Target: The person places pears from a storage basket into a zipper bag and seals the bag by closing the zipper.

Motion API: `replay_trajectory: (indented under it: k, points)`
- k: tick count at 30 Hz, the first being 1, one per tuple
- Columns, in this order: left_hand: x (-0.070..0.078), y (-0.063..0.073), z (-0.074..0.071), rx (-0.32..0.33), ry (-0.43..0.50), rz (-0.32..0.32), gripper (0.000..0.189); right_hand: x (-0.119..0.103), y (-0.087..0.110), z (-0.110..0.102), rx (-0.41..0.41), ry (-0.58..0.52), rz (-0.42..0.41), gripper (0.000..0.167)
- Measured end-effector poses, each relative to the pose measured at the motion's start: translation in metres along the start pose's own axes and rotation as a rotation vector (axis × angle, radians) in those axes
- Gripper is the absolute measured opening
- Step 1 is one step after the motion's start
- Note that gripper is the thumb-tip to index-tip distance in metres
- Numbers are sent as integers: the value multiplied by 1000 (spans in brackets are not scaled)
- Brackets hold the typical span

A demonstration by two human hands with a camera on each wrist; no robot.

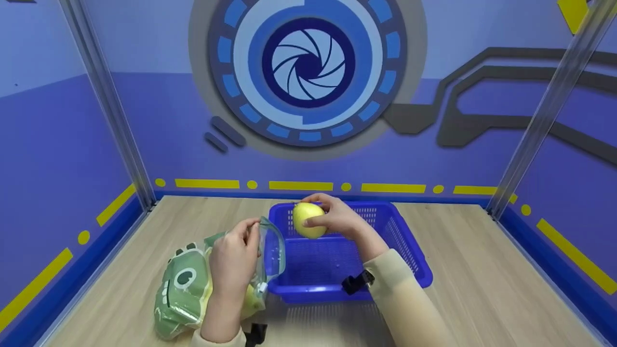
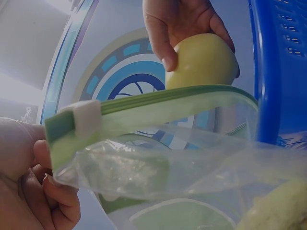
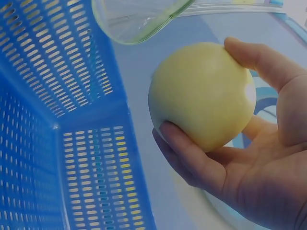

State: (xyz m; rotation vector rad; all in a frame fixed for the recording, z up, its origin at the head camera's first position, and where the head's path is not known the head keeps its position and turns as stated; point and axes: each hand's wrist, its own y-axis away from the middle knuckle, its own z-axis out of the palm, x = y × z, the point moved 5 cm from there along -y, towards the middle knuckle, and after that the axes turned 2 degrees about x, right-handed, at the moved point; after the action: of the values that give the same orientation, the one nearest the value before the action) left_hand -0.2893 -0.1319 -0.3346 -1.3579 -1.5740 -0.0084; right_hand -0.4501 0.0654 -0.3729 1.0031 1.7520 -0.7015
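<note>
My right hand (image 1: 337,217) holds a smooth, rounded yellow fruit (image 1: 308,220) between thumb and fingers, above the far left part of a blue plastic basket (image 1: 354,294). In the right wrist view the fruit (image 3: 201,96) shows whole, with fingers curled under it. My left hand (image 1: 234,258) pinches the rim of a clear and green zip bag (image 1: 181,284) printed with a cartoon animal. The bag's mouth gapes toward the basket, its green zip strip (image 2: 177,97) carrying a white slider (image 2: 88,117). Inside the bag lies something yellowish-green (image 2: 278,211), partly hidden by the left hand in the head view.
The bag lies on a wood-grain table (image 1: 482,270), left of the basket, and its open rim overlaps the basket's left edge in the head view. Blue printed panels (image 1: 159,120) with metal corner posts (image 1: 108,106) enclose the table at the back and sides.
</note>
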Motion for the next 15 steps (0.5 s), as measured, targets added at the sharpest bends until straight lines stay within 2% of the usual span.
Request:
replay_trajectory:
  k: [15]
  points:
    - [0, 0, 0, -3, -3, -5, 19, -9, 27, 13, 36, -154, -42, 61]
